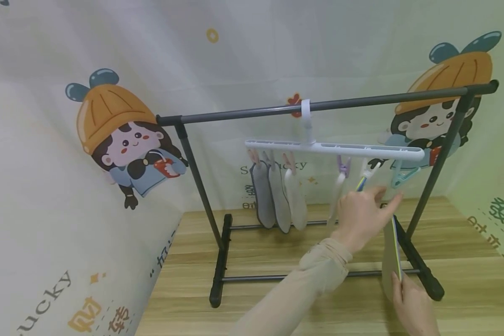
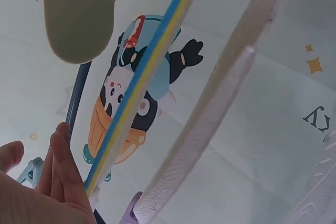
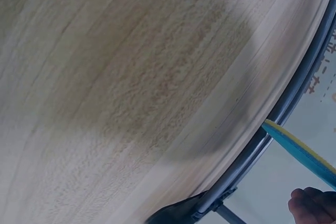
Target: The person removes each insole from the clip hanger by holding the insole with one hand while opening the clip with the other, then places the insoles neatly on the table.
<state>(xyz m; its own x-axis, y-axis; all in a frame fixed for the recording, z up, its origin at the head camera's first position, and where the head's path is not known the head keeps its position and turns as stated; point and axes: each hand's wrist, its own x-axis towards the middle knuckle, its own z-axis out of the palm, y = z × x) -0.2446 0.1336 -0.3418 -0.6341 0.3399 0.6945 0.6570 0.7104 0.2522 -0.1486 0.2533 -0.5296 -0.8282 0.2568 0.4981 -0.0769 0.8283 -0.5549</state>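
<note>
My right hand pinches the lower end of an upright insole with a grey-olive face and a blue-and-yellow edge. Above it, my left hand reaches up just below a teal clip, thumb apart from the fingers. In the left wrist view, the straight fingers lie beside a hanging insole with striped edges. A white clip bears that insole. Next to it, a pale insole hangs from a purple clip.
A white clip hanger hooks over the dark rack's top bar. Pink and grey clips on its left hold several insoles. The rack's feet stand on a wood-grain surface, with a printed cloth behind.
</note>
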